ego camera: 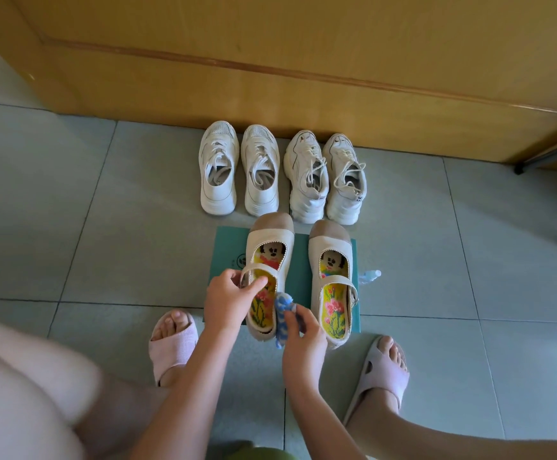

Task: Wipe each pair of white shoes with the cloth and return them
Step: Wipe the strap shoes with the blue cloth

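Head view: the only writing that can be read is "CE" on the heel tab of the rightmost sneaker (345, 179); a round mark printed on the green mat (229, 260) is too small to make out. The insoles of the 2 strap shoes show a cartoon mouse face and flowers.

The left hand (229, 302) has its grip closed on the strap and inner edge of the left strap shoe (269, 257), thumb inside the opening. The right hand (303, 340) has its grip closed on a blue and white cloth (282, 318), which presses against the right side of that shoe near its heel. The shoe lies on the green mat, toe pointing away from the person, just ahead of both hands.

The right strap shoe (332, 277) sits beside it on the mat, apart from the hands. A small clear bottle (370, 276) lies at the mat's right edge.

Beyond the mat, 2 pairs of white sneakers stand in a row on the tiled floor (104, 210) against a wooden door (303, 44): the left pair (239, 167) and the right pair (325, 175), with toes toward the door.
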The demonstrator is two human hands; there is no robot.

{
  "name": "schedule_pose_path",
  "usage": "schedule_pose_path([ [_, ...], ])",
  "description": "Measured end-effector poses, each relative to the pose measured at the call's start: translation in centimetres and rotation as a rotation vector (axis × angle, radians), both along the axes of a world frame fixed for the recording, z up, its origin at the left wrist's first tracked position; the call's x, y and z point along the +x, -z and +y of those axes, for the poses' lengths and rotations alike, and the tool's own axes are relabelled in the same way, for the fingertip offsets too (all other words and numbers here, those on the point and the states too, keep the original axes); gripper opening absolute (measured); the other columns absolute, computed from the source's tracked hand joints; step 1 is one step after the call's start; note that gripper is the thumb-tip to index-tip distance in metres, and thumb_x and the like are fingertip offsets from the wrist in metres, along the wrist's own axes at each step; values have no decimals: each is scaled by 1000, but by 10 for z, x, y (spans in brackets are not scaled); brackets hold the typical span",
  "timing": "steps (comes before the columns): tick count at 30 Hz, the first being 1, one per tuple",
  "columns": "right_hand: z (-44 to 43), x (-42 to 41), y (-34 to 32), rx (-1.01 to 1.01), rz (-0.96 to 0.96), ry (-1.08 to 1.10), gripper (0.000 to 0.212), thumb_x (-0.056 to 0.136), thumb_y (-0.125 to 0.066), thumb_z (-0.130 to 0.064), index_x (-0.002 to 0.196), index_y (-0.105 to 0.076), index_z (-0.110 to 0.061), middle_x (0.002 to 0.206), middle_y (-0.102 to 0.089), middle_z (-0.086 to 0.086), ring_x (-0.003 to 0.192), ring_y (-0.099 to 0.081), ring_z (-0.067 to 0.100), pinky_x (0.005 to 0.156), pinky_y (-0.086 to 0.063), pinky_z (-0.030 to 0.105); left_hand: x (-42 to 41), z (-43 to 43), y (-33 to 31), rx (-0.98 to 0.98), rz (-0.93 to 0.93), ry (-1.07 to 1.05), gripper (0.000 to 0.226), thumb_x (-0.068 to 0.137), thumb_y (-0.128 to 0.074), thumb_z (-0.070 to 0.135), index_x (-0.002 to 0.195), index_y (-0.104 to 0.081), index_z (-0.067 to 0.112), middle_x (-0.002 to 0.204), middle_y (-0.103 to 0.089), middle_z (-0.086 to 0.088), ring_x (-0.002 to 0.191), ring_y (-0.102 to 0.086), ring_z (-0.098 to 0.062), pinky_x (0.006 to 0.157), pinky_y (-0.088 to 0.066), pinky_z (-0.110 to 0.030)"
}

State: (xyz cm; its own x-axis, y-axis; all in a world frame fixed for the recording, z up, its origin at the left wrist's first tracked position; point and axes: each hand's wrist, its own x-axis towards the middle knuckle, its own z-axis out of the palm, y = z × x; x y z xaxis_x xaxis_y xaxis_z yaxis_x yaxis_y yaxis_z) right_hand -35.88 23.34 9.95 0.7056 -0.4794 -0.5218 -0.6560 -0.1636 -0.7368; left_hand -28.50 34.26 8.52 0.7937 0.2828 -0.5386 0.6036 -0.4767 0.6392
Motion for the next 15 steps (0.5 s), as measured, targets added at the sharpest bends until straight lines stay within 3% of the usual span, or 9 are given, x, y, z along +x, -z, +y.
schedule_pose_path([
  [3,1,-13,2,58,19,53,23,93,-56,-24,113,-64,-14,101,-69,1,93,-65,13,82,-51,26,-7,0,2,10,-39,19,24,78,-72,28,93,-62,12,90,-67,-6,82,-63,-23,73,-54,-36],
  [9,-4,-35,-10,261,-35,89,13,92,-57,-12,86,-68,-13,80,-72,6,79,-69,24,70,-57,38,-4,4,2,-104,12,2,28,84,-67,25,105,-63,8,96,-68,-6,87,-65,-24,80,-55,-39],
  [13,-15,-23,-35,463,-146,140,15,93,-54,-13,89,-67,-7,72,-69,2,65,-63,8,60,-51,19,2,10,-8,-80,57,1,39,91,-59,29,121,-56,5,117,-63,-6,103,-61,-26,86,-49,-33],
  [15,-20,-9,-44,554,-166,150,16,94,-53,-15,93,-66,-5,78,-70,4,72,-66,11,63,-53,20,9,14,-19,-91,-14,1,35,93,-55,27,122,-56,7,122,-62,-8,104,-60,-24,90,-51,-39],
])
